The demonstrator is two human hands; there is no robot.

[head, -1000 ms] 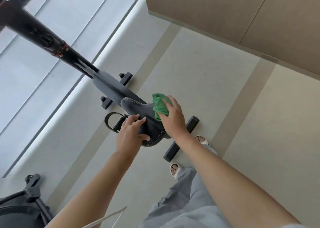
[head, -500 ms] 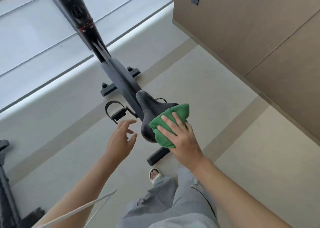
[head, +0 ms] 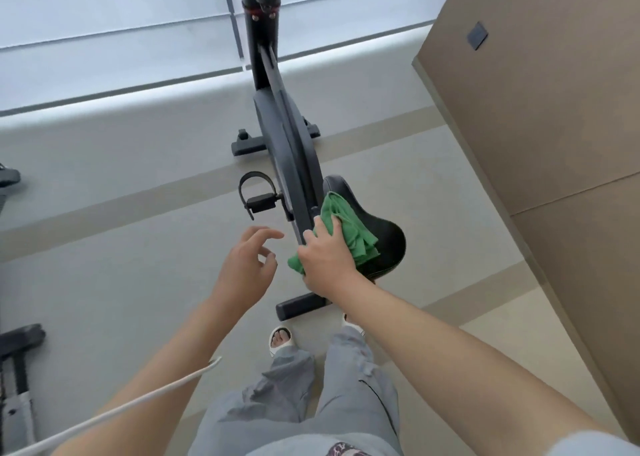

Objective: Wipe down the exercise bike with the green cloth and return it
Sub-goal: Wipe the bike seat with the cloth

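We press the green cloth (head: 349,228) onto the near left edge of the black saddle (head: 377,227) of the exercise bike (head: 289,150), our right hand (head: 329,258) clutching it. Our left hand (head: 247,265) hovers nearby, fingers loose, holding nothing. Pale grey floor (head: 121,265) with beige bands; brown wall (head: 536,109) right. The bike's handlebars are cut off at the top.

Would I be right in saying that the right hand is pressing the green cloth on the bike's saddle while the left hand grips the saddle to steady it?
Not quite. The head view shows the right hand pressing the green cloth on the saddle, but the left hand grips nothing: it hovers open beside the bike, clear of the saddle.
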